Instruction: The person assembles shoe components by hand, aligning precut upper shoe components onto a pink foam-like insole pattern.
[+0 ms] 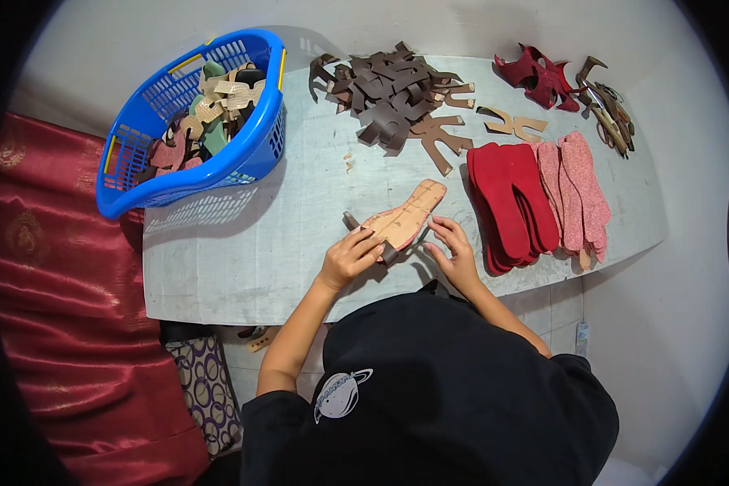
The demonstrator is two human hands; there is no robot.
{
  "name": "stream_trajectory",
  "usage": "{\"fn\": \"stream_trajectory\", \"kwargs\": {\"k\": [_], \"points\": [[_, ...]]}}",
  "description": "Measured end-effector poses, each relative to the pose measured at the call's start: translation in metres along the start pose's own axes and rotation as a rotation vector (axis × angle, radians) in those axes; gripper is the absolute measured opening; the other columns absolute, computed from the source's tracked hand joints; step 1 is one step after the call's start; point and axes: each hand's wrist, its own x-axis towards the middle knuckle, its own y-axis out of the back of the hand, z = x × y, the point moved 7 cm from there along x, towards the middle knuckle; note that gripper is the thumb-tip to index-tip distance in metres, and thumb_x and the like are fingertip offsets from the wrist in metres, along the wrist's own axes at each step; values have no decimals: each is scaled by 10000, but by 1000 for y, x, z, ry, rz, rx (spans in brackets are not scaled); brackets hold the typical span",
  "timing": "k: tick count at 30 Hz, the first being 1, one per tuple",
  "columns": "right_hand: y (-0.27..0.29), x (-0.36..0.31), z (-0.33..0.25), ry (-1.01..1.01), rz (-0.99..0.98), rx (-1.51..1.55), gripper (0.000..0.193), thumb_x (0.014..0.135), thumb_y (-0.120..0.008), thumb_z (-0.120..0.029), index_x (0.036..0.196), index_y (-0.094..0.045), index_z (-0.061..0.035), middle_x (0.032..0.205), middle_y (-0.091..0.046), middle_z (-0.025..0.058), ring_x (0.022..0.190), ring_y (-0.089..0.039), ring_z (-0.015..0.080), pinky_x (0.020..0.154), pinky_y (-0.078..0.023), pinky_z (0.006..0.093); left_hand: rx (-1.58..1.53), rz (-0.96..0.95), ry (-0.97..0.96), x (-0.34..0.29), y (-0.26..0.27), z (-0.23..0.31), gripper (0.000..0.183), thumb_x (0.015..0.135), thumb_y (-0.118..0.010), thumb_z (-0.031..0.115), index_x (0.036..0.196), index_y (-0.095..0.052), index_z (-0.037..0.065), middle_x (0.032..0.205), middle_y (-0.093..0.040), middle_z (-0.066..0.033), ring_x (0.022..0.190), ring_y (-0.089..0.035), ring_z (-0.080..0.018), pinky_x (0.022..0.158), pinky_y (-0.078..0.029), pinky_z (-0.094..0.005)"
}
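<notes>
Red cloth (pixel 73 324) beside, perhaps, a ring-patterned cushion (pixel 202 385).

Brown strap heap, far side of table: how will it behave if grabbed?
The brown strap heap probably won't lift as one: pieces lie loose and overlapping, so some may snag or drop. Each is likely flexible but springy, since many hold curled shapes. They look thin, so probably light.

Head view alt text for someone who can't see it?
Left hand holds a tan sole and brown strap, right hand at the sole's edge, over a pale table. Left, a blue basket of pieces; behind, piled brown straps; right, red soles and pink soles.
</notes>
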Motion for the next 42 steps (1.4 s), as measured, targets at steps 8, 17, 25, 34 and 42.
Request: {"fn": "stream_trajectory", "kwargs": {"k": [8, 17, 25, 34, 42], "points": [[-7, -6, 21, 9, -209, 13, 289, 737, -631, -44, 1019, -578, -14, 1032, -548, 123, 992, -532, 251, 828, -432, 321, -102, -122, 87, -45, -21, 2, 175, 685, -630, 126, 857, -617, 100, 979, -610, -61, 961, -570, -247, 805, -497, -351], [-10, -22, 25, 141, -475, -256, 320, 671, -583, 31, 981, -592, -46, 1036, -543, 107, 977, -512, 276, 839, -421, 339, -304, -359, 205, -60, -28, -1, 344, 711, -603, 86, 1054, -573, 88, 1111, -552, -110, 1076, -503, -287, 937, -400, -400], [-5, -18, 29, 232, -644, -333, 336, 617, -617, 33, 932, -617, -84, 1012, -557, 75, 959, -521, 259, 810, -431, 340, -346, -290, 482, -51, -28, 1, 430, 720, -606, 123, 1138, -513, 80, 1071, -567, -135, 1048, -519, -279, 935, -398, -384], [-21, -3, 26, 177, -577, -131, 161, 717, -627, -61, 878, -632, -69, 877, -598, 57, 855, -557, 233, 749, -435, 309, -346, -194, 908, -58, -42, -17, 507, 659, -706, 155, 1118, -504, 77, 861, -618, -76, 844, -575, -235, 706, -456, -341], [-57, -3, 64, -429, -515, 311, 114, 790, -614, -88, 865, -601, -3, 724, -588, 23, 654, -501, 55, 603, -418, 213, -339, -180, 874, -59, -43, -13, 499, 677, -679, 147, 1131, -481, 89, 887, -586, -96, 863, -555, -265, 712, -457, -348]]}}
